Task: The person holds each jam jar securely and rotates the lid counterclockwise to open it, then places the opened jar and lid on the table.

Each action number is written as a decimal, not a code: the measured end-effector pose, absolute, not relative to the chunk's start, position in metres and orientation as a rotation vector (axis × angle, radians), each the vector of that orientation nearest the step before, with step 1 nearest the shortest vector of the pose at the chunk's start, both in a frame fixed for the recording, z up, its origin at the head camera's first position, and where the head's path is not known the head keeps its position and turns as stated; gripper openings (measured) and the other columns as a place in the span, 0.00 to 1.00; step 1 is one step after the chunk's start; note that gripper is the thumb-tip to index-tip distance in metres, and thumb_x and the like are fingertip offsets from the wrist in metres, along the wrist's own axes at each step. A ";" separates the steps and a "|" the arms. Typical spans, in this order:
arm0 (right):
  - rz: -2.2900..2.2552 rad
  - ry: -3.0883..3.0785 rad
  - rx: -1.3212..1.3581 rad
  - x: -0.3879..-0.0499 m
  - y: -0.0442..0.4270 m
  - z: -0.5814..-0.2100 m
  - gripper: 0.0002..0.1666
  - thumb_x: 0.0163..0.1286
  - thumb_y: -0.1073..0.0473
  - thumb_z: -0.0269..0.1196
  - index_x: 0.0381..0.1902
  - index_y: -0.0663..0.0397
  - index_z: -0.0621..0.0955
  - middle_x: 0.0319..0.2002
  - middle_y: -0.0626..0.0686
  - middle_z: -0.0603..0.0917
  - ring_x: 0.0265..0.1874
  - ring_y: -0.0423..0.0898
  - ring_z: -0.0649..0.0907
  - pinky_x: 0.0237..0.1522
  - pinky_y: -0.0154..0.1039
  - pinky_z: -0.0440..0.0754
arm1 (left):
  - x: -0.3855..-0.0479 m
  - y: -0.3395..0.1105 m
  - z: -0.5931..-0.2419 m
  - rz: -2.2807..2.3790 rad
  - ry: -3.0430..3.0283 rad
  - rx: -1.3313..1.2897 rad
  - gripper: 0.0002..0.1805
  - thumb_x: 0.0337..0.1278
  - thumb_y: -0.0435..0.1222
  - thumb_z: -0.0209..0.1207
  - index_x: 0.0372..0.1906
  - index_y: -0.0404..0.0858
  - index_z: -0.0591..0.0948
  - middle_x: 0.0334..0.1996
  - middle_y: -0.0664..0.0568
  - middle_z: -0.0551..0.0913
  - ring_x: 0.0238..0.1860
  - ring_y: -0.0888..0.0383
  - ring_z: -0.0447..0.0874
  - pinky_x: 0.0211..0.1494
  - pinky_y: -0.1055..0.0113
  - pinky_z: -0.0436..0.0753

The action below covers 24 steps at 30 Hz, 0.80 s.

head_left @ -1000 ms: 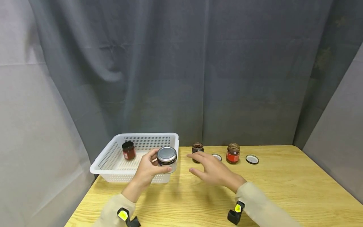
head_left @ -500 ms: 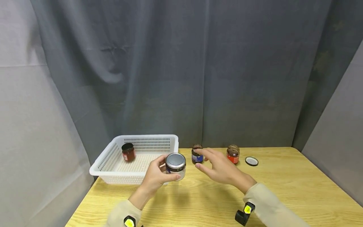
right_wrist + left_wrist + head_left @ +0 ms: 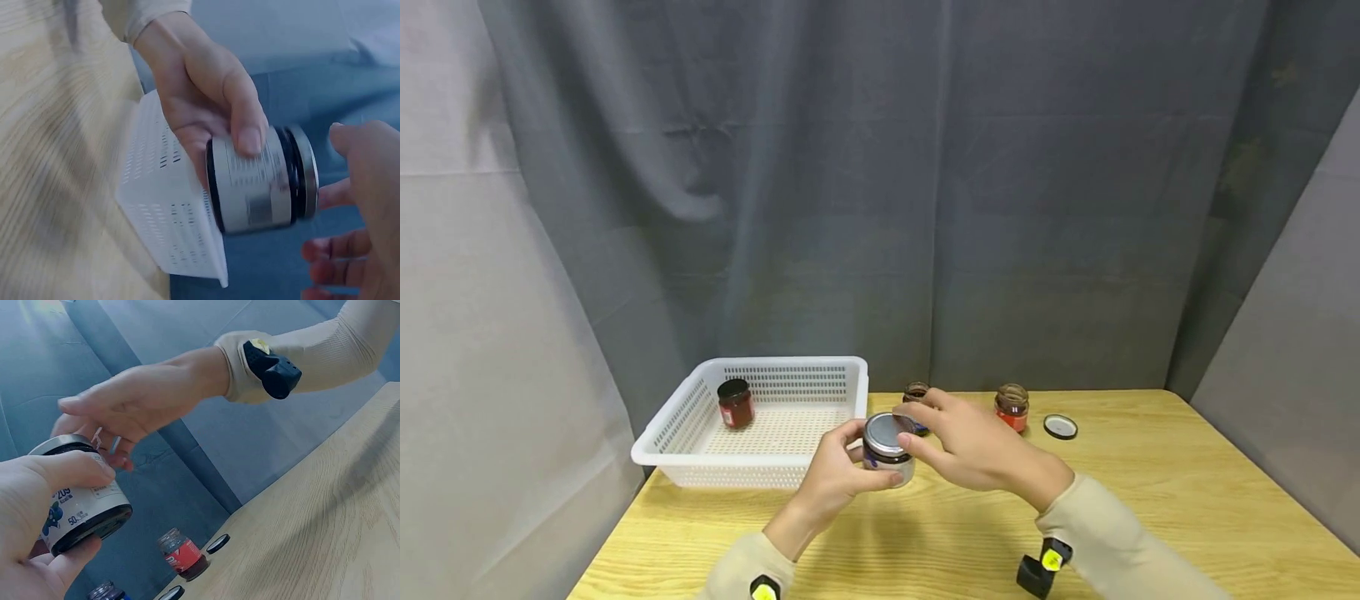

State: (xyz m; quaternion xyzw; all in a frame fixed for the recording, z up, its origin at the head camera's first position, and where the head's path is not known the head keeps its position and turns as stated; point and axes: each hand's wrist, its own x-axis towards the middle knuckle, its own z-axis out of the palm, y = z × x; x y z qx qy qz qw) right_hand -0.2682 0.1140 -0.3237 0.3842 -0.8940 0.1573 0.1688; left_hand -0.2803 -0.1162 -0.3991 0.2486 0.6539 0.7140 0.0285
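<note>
My left hand grips a small jar around its side, above the wooden table. The jar has a white label with a blueberry picture and a silver lid on top. Over that lid hovers my right hand, its fingers loosely spread. In the right wrist view the thumb stands apart from the jar, while one finger comes close to the lid; whether it touches I cannot tell. An open jar behind the right hand is partly hidden.
A white perforated basket at the left holds a dark-lidded red jar. Toward the right back stand an open red-label jar and a loose lid. Another loose lid shows in the left wrist view. Grey curtains enclose the table.
My left hand has carried the jar rightward, away from the basket. The right hand first shifted slightly right, and its fingers are now over the jar's lid.
</note>
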 end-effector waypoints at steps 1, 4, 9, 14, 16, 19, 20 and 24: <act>0.404 -2.558 1.090 -0.266 0.111 -0.322 0.31 0.81 0.32 0.48 0.67 0.41 0.80 0.45 0.46 0.80 0.37 0.40 0.80 0.37 0.42 0.80 | -0.280 -0.115 -0.399 2.201 2.015 0.769 0.36 0.45 0.26 0.77 0.62 0.28 0.76 0.58 0.38 0.74 0.54 0.41 0.85 0.52 0.54 0.86; 0.288 -2.560 1.072 -0.264 0.103 -0.320 0.32 0.80 0.29 0.44 0.66 0.38 0.80 0.40 0.44 0.78 0.31 0.39 0.76 0.31 0.41 0.76 | -0.279 -0.111 -0.399 2.208 1.987 0.774 0.34 0.47 0.26 0.77 0.61 0.28 0.76 0.57 0.38 0.73 0.52 0.42 0.86 0.51 0.54 0.86; 0.191 -2.523 1.030 -0.265 0.095 -0.318 0.33 0.80 0.28 0.44 0.63 0.39 0.81 0.39 0.47 0.80 0.30 0.42 0.79 0.28 0.43 0.77 | -0.279 -0.107 -0.401 2.219 1.926 0.788 0.34 0.47 0.24 0.75 0.62 0.27 0.74 0.59 0.36 0.70 0.53 0.42 0.85 0.53 0.52 0.85; 0.144 -2.528 0.998 -0.265 0.091 -0.318 0.34 0.78 0.27 0.45 0.61 0.40 0.82 0.36 0.48 0.82 0.29 0.44 0.81 0.25 0.43 0.77 | -0.277 -0.105 -0.401 2.234 1.912 0.780 0.34 0.47 0.24 0.75 0.62 0.27 0.74 0.60 0.34 0.70 0.53 0.42 0.85 0.53 0.52 0.85; 0.116 -2.530 0.984 -0.265 0.090 -0.318 0.35 0.77 0.26 0.45 0.60 0.41 0.82 0.35 0.49 0.82 0.28 0.45 0.81 0.24 0.43 0.76 | -0.276 -0.104 -0.401 2.244 1.899 0.773 0.34 0.48 0.24 0.75 0.62 0.27 0.74 0.60 0.34 0.70 0.54 0.42 0.85 0.53 0.52 0.85; 0.079 -2.533 0.959 -0.265 0.089 -0.317 0.34 0.76 0.26 0.46 0.58 0.41 0.82 0.33 0.50 0.82 0.27 0.45 0.81 0.23 0.43 0.75 | -0.276 -0.101 -0.402 2.251 1.910 0.767 0.34 0.48 0.24 0.75 0.62 0.27 0.74 0.60 0.34 0.71 0.55 0.41 0.84 0.53 0.52 0.85; 0.072 -2.527 0.952 -0.265 0.088 -0.317 0.33 0.76 0.26 0.47 0.56 0.41 0.82 0.32 0.49 0.81 0.26 0.45 0.80 0.22 0.43 0.75 | -0.276 -0.101 -0.402 2.247 1.929 0.770 0.34 0.48 0.24 0.76 0.62 0.28 0.75 0.60 0.35 0.71 0.55 0.41 0.84 0.53 0.52 0.85; 0.070 -2.514 0.924 -0.265 0.086 -0.317 0.29 0.74 0.26 0.51 0.47 0.41 0.81 0.25 0.46 0.77 0.21 0.44 0.77 0.20 0.42 0.71 | -0.275 -0.098 -0.401 2.215 2.065 0.773 0.34 0.46 0.26 0.78 0.61 0.31 0.78 0.58 0.38 0.74 0.54 0.44 0.84 0.53 0.54 0.86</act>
